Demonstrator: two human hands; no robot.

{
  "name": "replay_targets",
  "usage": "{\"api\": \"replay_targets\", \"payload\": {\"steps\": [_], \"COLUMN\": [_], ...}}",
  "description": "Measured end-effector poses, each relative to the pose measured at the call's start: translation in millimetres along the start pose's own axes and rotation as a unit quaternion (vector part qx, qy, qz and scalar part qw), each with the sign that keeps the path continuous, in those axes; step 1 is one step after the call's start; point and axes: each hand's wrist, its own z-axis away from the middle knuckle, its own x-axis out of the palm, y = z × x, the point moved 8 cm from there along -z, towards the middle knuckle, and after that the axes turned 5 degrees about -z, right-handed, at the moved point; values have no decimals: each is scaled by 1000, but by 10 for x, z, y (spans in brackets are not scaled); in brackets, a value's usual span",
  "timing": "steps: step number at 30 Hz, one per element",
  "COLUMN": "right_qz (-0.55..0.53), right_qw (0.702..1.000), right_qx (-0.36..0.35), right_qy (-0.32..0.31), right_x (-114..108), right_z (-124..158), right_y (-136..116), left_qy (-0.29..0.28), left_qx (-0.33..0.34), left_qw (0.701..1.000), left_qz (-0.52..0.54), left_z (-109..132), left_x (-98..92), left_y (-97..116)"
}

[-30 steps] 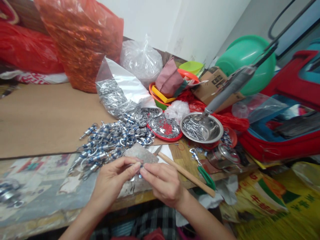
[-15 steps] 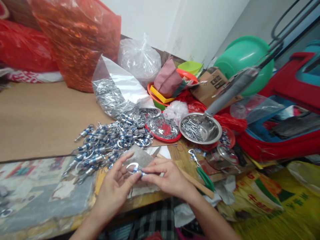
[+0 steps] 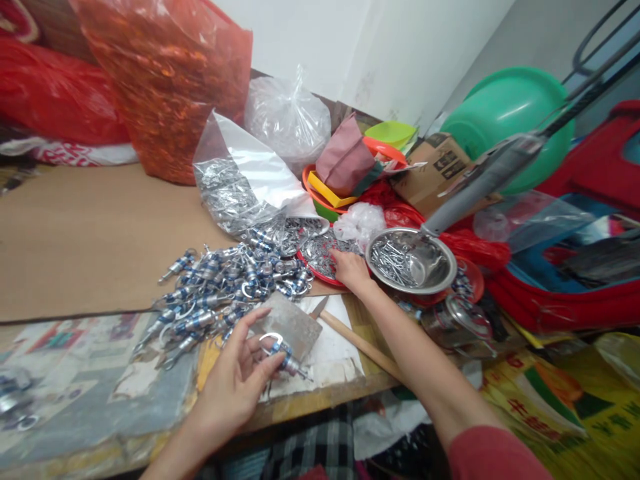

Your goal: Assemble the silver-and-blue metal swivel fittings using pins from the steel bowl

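My left hand (image 3: 240, 377) grips a silver hook bolt (image 3: 290, 363) between thumb and fingers. It has a blue band, with its open hook up and its thin end pointing right. My right hand (image 3: 350, 268) reaches to the red plate (image 3: 327, 280) of small silver metal parts, fingers bent together and their tips among the parts. Whatever they pinch is too small to make out. A heap of similar hook bolts (image 3: 225, 283) lies left of the plate. Beneath the held hook bolt is a grey metal slab (image 3: 303, 327), beside a wooden-handled tool with a pointed blade (image 3: 363, 343).
A steel bowl (image 3: 430, 267) of metal pins stands right of the plate. Behind are a clear bag of metal parts (image 3: 225, 187), a large orange bag (image 3: 175, 93), stacked basins and a cardboard box (image 3: 433, 163). A grey-handled pole (image 3: 480, 180) slants above the bowl.
My right hand has left the hook bolt and moved forward and right to the red plate. My left hand keeps hold of the hook bolt. The view has shifted slightly.
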Motion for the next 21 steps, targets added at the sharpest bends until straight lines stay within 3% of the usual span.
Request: {"api": "replay_targets", "payload": {"steps": [6,10,12,16,18,21], "right_qz": [-121,-233,-323,-411,-420,-470], "right_qw": [992,972,944,905,900,880], "right_qx": [2,-30,-61,-94,-81,-30], "right_qy": [40,11,-9,50,82,63], "right_x": [-176,-148,-143,-294,-327,-178], "right_z": [153,621,915,1311,1349,1265], "right_y": [-63,-445,-679,-893,-879,-829], "left_qy": [27,61,79,105,110,118], "left_qx": [0,13,14,-12,-18,-21], "left_qw": [998,993,991,990,990,990], "left_qz": [56,97,104,93,80,70], "left_z": [-39,-20,0,31,41,58], "left_x": [-36,-69,-92,-121,-123,-121], "left_y": [-103,-163,-171,-185,-177,-164]}}
